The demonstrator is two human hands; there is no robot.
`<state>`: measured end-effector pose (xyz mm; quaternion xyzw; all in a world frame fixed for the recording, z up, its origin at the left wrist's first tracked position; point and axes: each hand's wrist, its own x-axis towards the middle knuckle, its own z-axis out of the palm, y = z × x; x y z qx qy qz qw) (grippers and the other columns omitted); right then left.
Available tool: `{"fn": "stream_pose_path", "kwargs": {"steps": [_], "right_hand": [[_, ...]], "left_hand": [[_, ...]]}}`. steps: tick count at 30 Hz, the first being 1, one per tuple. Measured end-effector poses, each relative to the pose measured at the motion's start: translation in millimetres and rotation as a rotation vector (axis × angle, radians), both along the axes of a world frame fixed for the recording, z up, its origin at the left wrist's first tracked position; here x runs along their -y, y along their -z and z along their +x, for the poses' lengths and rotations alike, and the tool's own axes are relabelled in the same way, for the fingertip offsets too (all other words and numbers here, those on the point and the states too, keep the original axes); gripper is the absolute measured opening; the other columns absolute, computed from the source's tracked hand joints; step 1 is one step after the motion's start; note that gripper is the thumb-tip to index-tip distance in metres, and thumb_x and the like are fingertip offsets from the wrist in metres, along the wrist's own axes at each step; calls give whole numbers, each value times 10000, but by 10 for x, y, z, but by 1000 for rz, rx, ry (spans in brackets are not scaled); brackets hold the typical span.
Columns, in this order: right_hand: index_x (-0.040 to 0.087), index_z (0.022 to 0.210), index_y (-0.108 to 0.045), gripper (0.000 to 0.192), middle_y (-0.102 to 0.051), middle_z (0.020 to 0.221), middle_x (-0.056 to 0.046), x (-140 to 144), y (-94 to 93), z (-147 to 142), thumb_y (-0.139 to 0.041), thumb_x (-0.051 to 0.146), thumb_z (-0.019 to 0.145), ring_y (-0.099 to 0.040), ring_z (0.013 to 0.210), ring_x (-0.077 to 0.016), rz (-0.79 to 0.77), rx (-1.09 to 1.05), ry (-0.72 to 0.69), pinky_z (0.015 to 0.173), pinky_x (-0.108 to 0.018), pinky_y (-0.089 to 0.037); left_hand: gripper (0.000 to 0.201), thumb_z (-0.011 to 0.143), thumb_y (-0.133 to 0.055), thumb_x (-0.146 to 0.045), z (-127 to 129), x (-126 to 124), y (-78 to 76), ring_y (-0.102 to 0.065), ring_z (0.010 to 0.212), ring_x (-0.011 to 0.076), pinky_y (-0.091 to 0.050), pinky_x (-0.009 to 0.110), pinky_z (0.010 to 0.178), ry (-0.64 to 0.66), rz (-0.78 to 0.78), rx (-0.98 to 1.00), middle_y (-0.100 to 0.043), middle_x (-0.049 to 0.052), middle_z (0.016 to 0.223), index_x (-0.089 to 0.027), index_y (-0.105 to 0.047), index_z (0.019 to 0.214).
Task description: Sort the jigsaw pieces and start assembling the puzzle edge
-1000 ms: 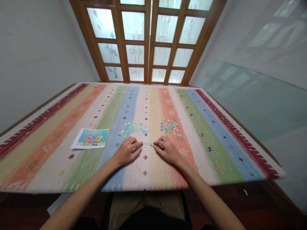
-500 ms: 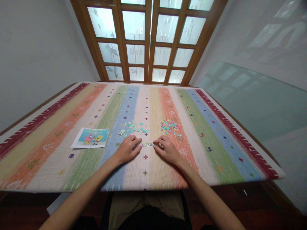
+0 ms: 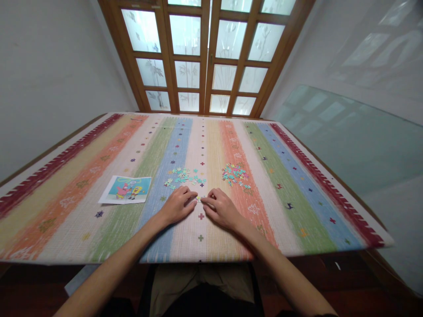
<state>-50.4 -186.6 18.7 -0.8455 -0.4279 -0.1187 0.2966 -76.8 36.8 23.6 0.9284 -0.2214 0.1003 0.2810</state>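
Pinching a short joined strip of puzzle pieces point(image 3: 199, 199) between them on the surface point(image 3: 297, 193), left hand point(image 3: 177, 205) and right hand point(image 3: 220, 208) close fingertips on its ends; thin, light, it looks liable to buckle apart.

Wooden-framed frosted glass doors point(image 3: 205, 57) glowing at the far end | plain white walls point(image 3: 49, 75) flanking | striped cloth point(image 3: 297, 185) covering the table | dark floor point(image 3: 363, 273) showing below.

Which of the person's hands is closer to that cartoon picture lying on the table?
Left. The left hand rests on the mat just right of the cartoon picture, with a gap between them. The right hand lies further right, beyond the left hand, below the pinkish pile of puzzle pieces.
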Motion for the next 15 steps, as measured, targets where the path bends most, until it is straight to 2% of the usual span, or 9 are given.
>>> {"fn": "stream_pose_path", "kwargs": {"steps": [6, 15], "right_hand": [[212, 1091, -734, 229, -577, 911, -83, -17, -7, -17, -586, 163, 923, -519, 862, -228, -36, 0, 0, 773, -355, -467], [220, 1111, -749, 244, -569, 899, -85, -14, 0, -22, -580, 183, 937, -512, 867, -236, -55, 14, 15, 775, -366, -464]], "left_hand": [[204, 957, -547, -247, -10, 13, 4, -544, 831, 208, -451, 355, 779, 26, 4, 72, -585, 49, 842, -190, -722, 1044], [215, 962, -543, -224, -70, 48, -2, -489, 761, 196, -412, 342, 729, 69, 159, 165, -553, 48, 795, -197, -756, 969]]}}
